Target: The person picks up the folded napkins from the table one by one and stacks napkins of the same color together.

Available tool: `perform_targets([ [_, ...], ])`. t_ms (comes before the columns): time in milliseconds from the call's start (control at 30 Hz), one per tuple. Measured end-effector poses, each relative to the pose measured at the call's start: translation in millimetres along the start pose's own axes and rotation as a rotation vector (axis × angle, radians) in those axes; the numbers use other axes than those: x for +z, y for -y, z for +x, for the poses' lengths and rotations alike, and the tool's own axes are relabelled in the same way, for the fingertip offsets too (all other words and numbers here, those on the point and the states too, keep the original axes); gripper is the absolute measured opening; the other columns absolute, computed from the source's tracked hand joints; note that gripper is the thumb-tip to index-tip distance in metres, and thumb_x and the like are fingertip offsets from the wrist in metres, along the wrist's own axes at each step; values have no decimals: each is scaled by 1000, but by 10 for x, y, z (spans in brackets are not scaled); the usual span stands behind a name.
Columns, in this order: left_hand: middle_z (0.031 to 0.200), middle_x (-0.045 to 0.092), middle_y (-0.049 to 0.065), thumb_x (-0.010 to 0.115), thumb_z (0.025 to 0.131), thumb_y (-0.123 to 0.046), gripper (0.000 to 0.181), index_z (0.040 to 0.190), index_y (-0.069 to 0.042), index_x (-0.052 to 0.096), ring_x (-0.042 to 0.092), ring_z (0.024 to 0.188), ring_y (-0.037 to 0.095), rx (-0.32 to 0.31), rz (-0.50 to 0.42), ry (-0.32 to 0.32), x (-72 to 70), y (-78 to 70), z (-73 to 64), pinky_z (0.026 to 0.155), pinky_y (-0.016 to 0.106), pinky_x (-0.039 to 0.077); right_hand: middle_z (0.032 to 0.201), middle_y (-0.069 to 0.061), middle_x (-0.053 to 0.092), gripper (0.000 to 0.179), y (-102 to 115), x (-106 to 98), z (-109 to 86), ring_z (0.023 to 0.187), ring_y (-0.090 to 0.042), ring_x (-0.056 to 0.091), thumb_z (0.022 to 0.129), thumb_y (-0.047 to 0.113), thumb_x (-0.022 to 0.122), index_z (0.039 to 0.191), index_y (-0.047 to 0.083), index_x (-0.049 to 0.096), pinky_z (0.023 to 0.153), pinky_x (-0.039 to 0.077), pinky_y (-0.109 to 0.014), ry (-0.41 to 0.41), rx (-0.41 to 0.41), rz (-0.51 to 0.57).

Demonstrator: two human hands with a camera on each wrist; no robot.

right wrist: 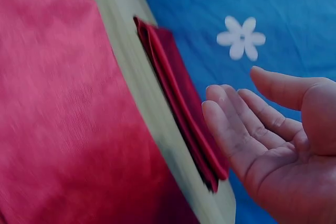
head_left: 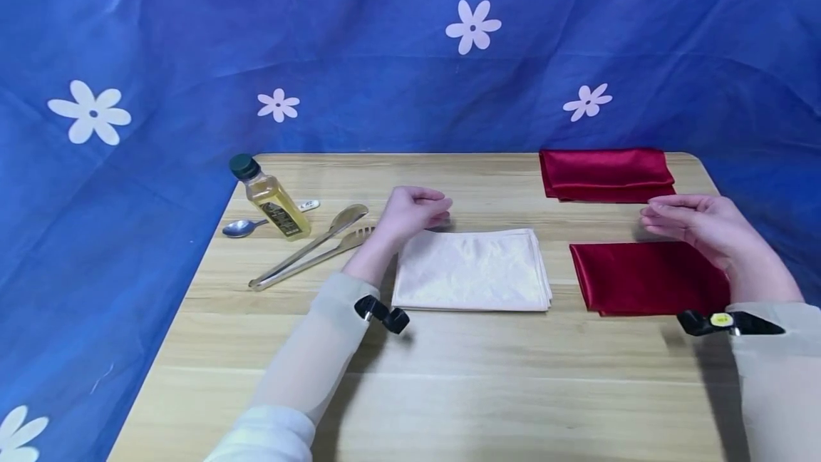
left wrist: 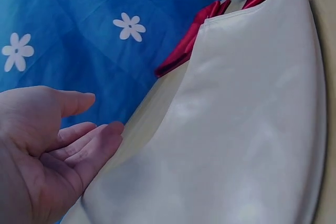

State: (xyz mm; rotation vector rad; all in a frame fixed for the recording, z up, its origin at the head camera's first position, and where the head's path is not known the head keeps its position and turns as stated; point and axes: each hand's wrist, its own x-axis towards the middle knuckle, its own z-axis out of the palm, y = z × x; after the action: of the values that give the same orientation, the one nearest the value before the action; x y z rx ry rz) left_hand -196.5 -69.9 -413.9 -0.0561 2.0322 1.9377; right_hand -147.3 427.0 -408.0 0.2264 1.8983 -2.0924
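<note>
Because they lie bunched along the left side of the wooden table [head_left: 449, 391], the spoon [head_left: 241, 228], the green-capped bottle [head_left: 277, 205] of yellow liquid and the metal serving tongs [head_left: 306, 248] appear set aside from the cloths; the bottle obscures the spoon's middle, and the tongs' tips point toward the left wrist. Holding nothing, the left hand [head_left: 413, 214], thumb apart from loosely bent fingers, hangs at the far left corner of the folded white cloth [head_left: 471, 269], hiding it; contact cannot be determined. That cloth lies flat, presumably to keep its layers aligned. Further right, the far red satin cloth [head_left: 606, 170] lies folded before the blue flowered backdrop [head_left: 385, 34]; the near red satin cloth [head_left: 641, 276] has its right end partly covered by the right hand [head_left: 712, 228], likewise empty, fingers gently curved, thumb apart.
</note>
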Motion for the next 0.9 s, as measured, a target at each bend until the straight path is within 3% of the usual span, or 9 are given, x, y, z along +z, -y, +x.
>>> perform_targets([
  [200, 119, 72, 30, 79, 98, -10, 34, 124, 9, 68, 73, 109, 42, -30, -4, 13, 234, -28, 244, 94, 45, 62, 102, 0, 80, 18, 21, -283, 134, 94, -18, 78, 104, 10, 69, 101, 21, 83, 82, 64, -31, -58, 78, -35],
  [400, 117, 73, 28, 79, 97, -10, 32, 121, 10, 69, 74, 108, 39, -47, 1, 38, 449, -41, 477, 94, 42, 62, 98, 3, 79, 18, 53, -498, 293, 92, -16, 78, 103, 11, 70, 96, 22, 82, 81, 65, -32, -85, 88, -28],
  [600, 107, 77, 19, 80, 98, -14, 29, 117, 7, 72, 76, 102, 32, -36, 118, 53, 590, -23, 670, 90, 40, 64, 96, 8, 78, 18, 41, -708, 420, 88, -13, 77, 102, 13, 71, 93, 25, 82, 79, 65, -31, -115, 110, -48],
  [733, 100, 77, 13, 81, 96, -14, 26, 113, 5, 74, 77, 96, 28, -30, 160, 29, 674, -14, 798, 86, 37, 65, 92, 11, 76, 18, 18, -827, 493, 86, -10, 77, 102, 20, 72, 89, 31, 78, 78, 65, -29, -148, 120, -157],
  [900, 98, 78, 14, 84, 94, -13, 23, 108, 3, 77, 77, 90, 25, -56, 126, 12, 866, -47, 930, 81, 32, 65, 88, 13, 76, 26, -9, -935, 603, 84, -8, 76, 105, 21, 67, 86, 35, 77, 78, 65, -29, -179, 119, -266],
])
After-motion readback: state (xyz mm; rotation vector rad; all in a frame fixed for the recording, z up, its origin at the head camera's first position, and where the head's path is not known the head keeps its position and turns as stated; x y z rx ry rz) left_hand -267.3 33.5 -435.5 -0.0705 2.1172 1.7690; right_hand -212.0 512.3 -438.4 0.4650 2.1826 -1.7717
